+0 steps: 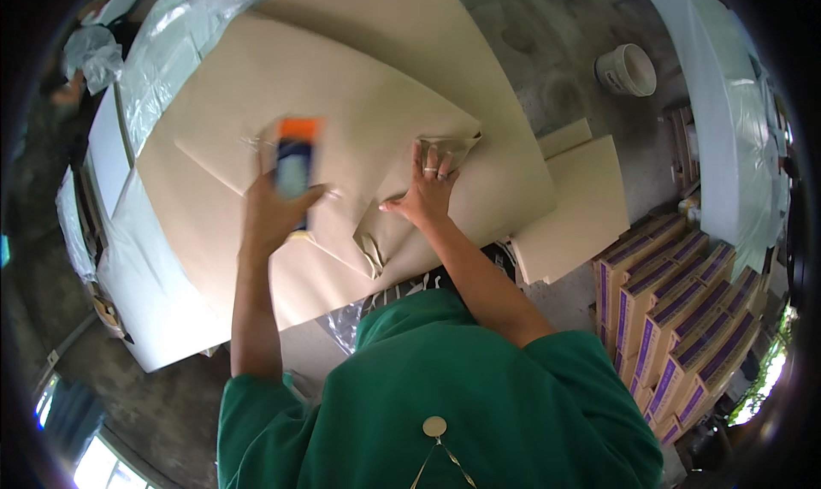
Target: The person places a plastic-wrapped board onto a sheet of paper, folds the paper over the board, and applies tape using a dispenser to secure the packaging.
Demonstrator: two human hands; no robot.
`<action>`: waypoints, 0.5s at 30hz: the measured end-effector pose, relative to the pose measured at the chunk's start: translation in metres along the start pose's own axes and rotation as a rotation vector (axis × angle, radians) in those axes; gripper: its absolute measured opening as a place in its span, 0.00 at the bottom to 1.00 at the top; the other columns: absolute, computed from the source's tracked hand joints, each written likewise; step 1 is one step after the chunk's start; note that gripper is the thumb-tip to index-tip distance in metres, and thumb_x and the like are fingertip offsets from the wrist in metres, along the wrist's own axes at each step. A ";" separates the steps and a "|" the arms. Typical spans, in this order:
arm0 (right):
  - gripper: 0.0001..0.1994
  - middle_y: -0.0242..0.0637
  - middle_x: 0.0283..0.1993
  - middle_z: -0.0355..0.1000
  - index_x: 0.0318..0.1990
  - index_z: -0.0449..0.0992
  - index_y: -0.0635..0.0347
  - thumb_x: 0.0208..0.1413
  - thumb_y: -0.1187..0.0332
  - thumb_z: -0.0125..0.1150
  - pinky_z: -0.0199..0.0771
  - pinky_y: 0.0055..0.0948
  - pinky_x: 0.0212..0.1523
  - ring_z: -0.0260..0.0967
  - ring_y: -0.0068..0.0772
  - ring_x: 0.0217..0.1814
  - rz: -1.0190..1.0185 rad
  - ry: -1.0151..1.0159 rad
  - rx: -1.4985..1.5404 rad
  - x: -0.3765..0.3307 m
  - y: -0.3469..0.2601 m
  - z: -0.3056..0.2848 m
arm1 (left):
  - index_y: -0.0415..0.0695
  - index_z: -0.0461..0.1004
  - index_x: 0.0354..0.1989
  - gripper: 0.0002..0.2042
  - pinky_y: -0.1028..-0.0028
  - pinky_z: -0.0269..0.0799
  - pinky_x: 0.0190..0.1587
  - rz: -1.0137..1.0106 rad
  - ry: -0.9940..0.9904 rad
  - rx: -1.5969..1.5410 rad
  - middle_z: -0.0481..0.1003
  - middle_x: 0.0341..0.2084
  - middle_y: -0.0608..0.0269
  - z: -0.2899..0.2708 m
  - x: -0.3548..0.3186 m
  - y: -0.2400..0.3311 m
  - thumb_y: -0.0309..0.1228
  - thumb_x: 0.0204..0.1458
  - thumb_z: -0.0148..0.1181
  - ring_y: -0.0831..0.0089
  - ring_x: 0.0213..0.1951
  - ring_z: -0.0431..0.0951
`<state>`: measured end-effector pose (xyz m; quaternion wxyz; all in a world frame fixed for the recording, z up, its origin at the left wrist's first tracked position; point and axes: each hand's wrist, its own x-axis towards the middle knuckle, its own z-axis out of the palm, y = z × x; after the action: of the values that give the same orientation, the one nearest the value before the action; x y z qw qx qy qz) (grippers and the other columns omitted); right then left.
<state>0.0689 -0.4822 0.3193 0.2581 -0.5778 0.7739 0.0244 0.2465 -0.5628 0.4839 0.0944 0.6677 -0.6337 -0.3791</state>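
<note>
A large sheet of brown paper covers the work surface in front of me, with folded edges and creases. My left hand is closed around a dark blue box-shaped thing with an orange end; motion smears it, so I cannot tell its kind. It is over the left part of the paper. Farther right, my right hand lies with fingers spread on a folded part of the paper, thumb stretched to the left. Just beyond its fingertips a flap stands creased. Nearer me, a small crumpled fold sticks up.
Stacked brown cartons with purple bands stand at the right. Flat brown sheets lie beside the work surface. A white bucket is on the floor at the far right. White plastic-covered material borders the left.
</note>
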 end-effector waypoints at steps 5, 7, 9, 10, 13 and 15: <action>0.61 0.41 0.63 0.46 0.64 0.39 0.60 0.23 0.45 0.71 0.45 0.62 0.58 0.41 0.51 0.65 -0.017 0.077 0.136 0.002 0.006 0.001 | 0.55 0.57 0.59 0.39 0.68 0.69 0.41 0.286 -0.380 0.316 0.72 0.39 0.48 0.071 0.097 0.126 0.46 0.32 0.60 0.59 0.38 0.74; 0.59 0.39 0.62 0.47 0.63 0.41 0.61 0.24 0.48 0.72 0.47 0.59 0.57 0.42 0.49 0.64 -0.063 0.129 0.166 0.000 0.005 0.010 | 0.53 0.66 0.51 0.34 0.71 0.69 0.38 0.234 -0.587 0.511 0.73 0.34 0.51 0.105 0.146 0.118 0.51 0.30 0.59 0.64 0.34 0.74; 0.57 0.39 0.62 0.48 0.62 0.44 0.61 0.23 0.51 0.74 0.51 0.54 0.56 0.44 0.47 0.64 -0.076 0.199 0.206 0.005 0.009 0.013 | 0.51 0.71 0.45 0.30 0.71 0.69 0.36 0.176 -0.779 0.719 0.74 0.29 0.54 0.127 0.157 0.111 0.53 0.31 0.58 0.67 0.31 0.74; 0.56 0.39 0.61 0.49 0.62 0.45 0.61 0.23 0.52 0.74 0.51 0.53 0.55 0.45 0.46 0.63 -0.042 0.210 0.201 0.006 0.011 0.011 | 0.51 0.72 0.43 0.29 0.70 0.69 0.35 0.128 -0.785 0.790 0.74 0.28 0.54 0.133 0.155 0.110 0.53 0.31 0.58 0.67 0.31 0.74; 0.54 0.37 0.62 0.48 0.62 0.46 0.60 0.26 0.53 0.73 0.51 0.53 0.55 0.45 0.43 0.64 0.022 0.140 0.169 0.003 0.009 0.006 | 0.50 0.72 0.43 0.28 0.67 0.70 0.34 0.037 -0.850 0.889 0.74 0.27 0.56 0.128 0.127 0.086 0.56 0.34 0.56 0.67 0.30 0.75; 0.53 0.36 0.65 0.45 0.63 0.44 0.58 0.31 0.50 0.70 0.49 0.54 0.58 0.40 0.43 0.67 0.020 0.012 0.116 0.007 0.014 -0.002 | 0.53 0.72 0.44 0.30 0.65 0.71 0.36 -0.030 -0.967 1.001 0.75 0.32 0.55 0.123 0.098 0.029 0.60 0.34 0.55 0.64 0.33 0.76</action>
<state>0.0540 -0.4840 0.3140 0.2860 -0.5543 0.7813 -0.0213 0.1380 -0.6148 0.3781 -0.5229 0.3959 -0.6939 -0.2972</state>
